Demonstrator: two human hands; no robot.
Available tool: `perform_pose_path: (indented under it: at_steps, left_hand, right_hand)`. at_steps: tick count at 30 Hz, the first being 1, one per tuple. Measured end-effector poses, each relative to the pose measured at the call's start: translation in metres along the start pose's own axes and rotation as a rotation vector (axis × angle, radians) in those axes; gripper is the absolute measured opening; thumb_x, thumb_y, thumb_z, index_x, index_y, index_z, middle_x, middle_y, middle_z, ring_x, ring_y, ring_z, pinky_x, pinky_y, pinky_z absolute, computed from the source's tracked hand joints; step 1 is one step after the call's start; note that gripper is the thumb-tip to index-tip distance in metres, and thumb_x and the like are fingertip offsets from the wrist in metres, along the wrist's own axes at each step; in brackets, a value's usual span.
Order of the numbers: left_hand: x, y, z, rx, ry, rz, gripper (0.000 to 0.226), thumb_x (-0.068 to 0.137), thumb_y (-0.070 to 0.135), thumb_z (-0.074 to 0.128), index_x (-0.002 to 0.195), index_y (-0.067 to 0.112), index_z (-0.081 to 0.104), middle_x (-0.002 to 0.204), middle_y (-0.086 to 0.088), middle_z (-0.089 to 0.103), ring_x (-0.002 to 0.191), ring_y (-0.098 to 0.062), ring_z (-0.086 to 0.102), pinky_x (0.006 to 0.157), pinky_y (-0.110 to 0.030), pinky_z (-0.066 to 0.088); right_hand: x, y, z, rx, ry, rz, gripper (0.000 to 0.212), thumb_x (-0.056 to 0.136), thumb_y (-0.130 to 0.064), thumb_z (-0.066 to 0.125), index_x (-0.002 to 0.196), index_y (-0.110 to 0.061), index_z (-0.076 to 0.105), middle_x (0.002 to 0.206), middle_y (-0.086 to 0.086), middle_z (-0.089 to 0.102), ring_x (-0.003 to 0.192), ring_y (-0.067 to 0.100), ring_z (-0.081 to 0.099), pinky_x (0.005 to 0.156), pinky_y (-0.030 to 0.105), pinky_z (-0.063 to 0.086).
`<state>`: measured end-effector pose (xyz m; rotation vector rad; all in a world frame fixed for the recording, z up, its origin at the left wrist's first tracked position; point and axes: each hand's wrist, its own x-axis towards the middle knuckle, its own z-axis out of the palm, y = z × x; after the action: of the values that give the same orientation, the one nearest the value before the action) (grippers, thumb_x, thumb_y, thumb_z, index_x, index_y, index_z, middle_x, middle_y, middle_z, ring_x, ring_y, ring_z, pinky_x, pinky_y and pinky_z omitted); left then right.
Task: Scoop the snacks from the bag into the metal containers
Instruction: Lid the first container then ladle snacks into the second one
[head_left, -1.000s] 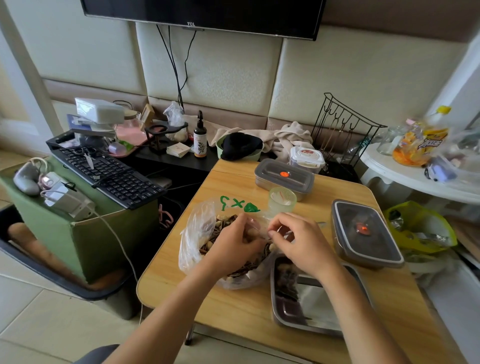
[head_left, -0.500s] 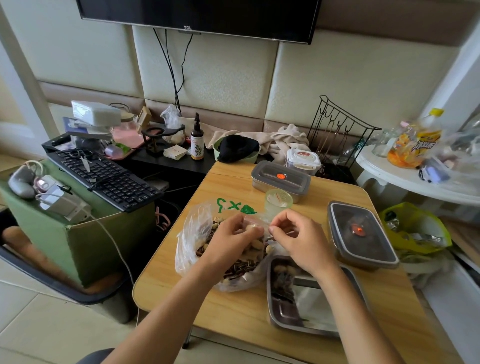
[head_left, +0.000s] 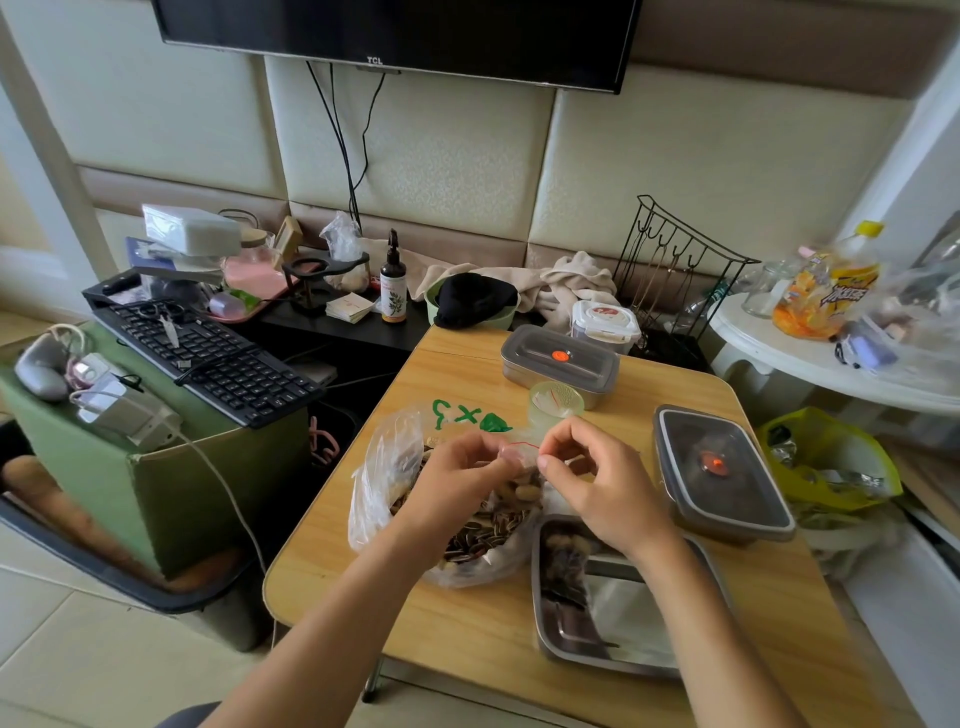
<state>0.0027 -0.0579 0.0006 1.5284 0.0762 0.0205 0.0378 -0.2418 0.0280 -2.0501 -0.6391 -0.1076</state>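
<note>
The snack bag (head_left: 384, 467) lies mid-frame under your hands, which cover its mouth. Your left hand (head_left: 457, 483) and right hand (head_left: 597, 483) both pinch a clear plastic piece (head_left: 514, 451) just above it. The open metal container (head_left: 561, 639) touches the bag at lower right, and a green cup (head_left: 556, 402) stands just behind.

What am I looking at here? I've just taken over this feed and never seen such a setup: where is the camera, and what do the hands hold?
No machine here: a person works with bare hands. The single picture comes from a camera worn on the head, looking forward and down, so both arms enter from below. The left hand and right hand each pinch the mouth of a clear bag of snacks on the wooden table. Next to the bag, under the right arm, lies an open container with a few inside. The back container and the right container have their lids on. A small cup stands just beyond the hands.
</note>
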Motion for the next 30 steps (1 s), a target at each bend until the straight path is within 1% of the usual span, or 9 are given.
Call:
perform_pose_path:
  at_steps: [2,6,9,12,15,19,21,25,30]
  left_hand:
    - [-0.002,0.001,0.003,0.027,0.015,-0.012,0.02,0.097,0.024,0.071,0.098,0.004,0.071,0.082,-0.003,0.074,0.074,-0.014,0.069,0.07,-0.02,0.053]
    - [-0.001,0.003,0.004,0.051,0.064,-0.024,0.024,0.101,0.028,0.062,0.09,0.016,0.079,0.085,-0.013,0.076,0.08,-0.027,0.075,0.074,-0.037,0.063]
    - [-0.003,0.004,0.004,0.062,0.079,-0.019,0.027,0.103,0.034,0.061,0.092,0.017,0.08,0.088,-0.01,0.078,0.083,-0.025,0.076,0.076,-0.037,0.064]
    - [-0.008,0.008,0.008,-0.051,-0.006,-0.018,0.021,0.099,0.025,0.069,0.104,0.005,0.073,0.092,-0.012,0.078,0.081,-0.023,0.076,0.071,-0.032,0.063]
    - [-0.008,0.006,0.009,0.002,0.028,0.018,0.017,0.094,0.022,0.075,0.099,0.006,0.073,0.086,-0.005,0.077,0.075,-0.012,0.072,0.065,-0.02,0.054]
    - [-0.007,0.006,0.009,-0.119,0.056,-0.031,0.015,0.096,0.019,0.071,0.099,0.004,0.07,0.088,-0.02,0.073,0.074,-0.025,0.069,0.063,-0.033,0.058]
    - [-0.01,0.009,0.01,-0.212,0.047,-0.041,0.012,0.098,0.015,0.065,0.1,0.003,0.066,0.084,-0.018,0.069,0.071,-0.03,0.067,0.061,-0.036,0.059]
    - [-0.011,0.012,0.011,-0.208,0.043,-0.014,0.014,0.101,0.015,0.061,0.104,0.002,0.063,0.084,-0.013,0.073,0.07,-0.028,0.071,0.061,-0.035,0.061]
    - [-0.012,0.01,0.01,-0.215,0.047,-0.057,0.023,0.101,0.026,0.066,0.105,0.005,0.073,0.089,-0.026,0.073,0.071,-0.028,0.072,0.06,-0.035,0.062]
  right_hand:
    - [0.0,0.0,0.001,-0.022,0.002,-0.002,0.014,0.094,-0.01,0.07,0.086,-0.02,0.066,0.082,-0.009,0.068,0.08,0.014,0.066,0.069,0.027,0.056]
    - [0.001,0.001,0.002,-0.046,0.058,0.03,0.015,0.093,-0.01,0.071,0.083,-0.02,0.066,0.079,-0.008,0.068,0.077,0.01,0.064,0.066,0.016,0.049]
    - [0.001,0.003,0.004,-0.031,0.097,0.074,0.014,0.092,-0.01,0.072,0.083,-0.019,0.067,0.078,-0.007,0.069,0.075,0.008,0.065,0.065,0.013,0.048]
    - [0.002,0.004,0.006,0.008,0.124,0.092,0.013,0.092,-0.011,0.071,0.084,-0.02,0.067,0.079,-0.004,0.07,0.075,0.01,0.066,0.066,0.017,0.051]
    - [0.002,0.003,0.007,0.037,0.145,0.078,0.014,0.092,-0.01,0.072,0.086,-0.02,0.066,0.08,-0.004,0.07,0.077,0.012,0.067,0.068,0.02,0.053]
    - [0.003,0.003,0.01,0.133,0.13,0.116,0.015,0.094,-0.015,0.074,0.102,-0.022,0.065,0.09,-0.008,0.073,0.085,0.01,0.07,0.076,0.024,0.056]
    - [0.003,0.002,0.013,0.215,0.07,0.173,0.016,0.095,-0.02,0.074,0.108,-0.023,0.066,0.095,-0.005,0.074,0.09,0.011,0.071,0.082,0.031,0.058]
    - [0.004,0.004,0.017,0.301,0.051,0.25,0.011,0.099,-0.024,0.07,0.095,-0.014,0.074,0.093,0.004,0.076,0.093,0.021,0.071,0.088,0.044,0.057]
    - [0.005,0.008,0.02,0.404,0.11,0.343,0.013,0.098,-0.017,0.07,0.092,-0.006,0.074,0.09,0.015,0.076,0.083,0.018,0.069,0.088,0.046,0.058]
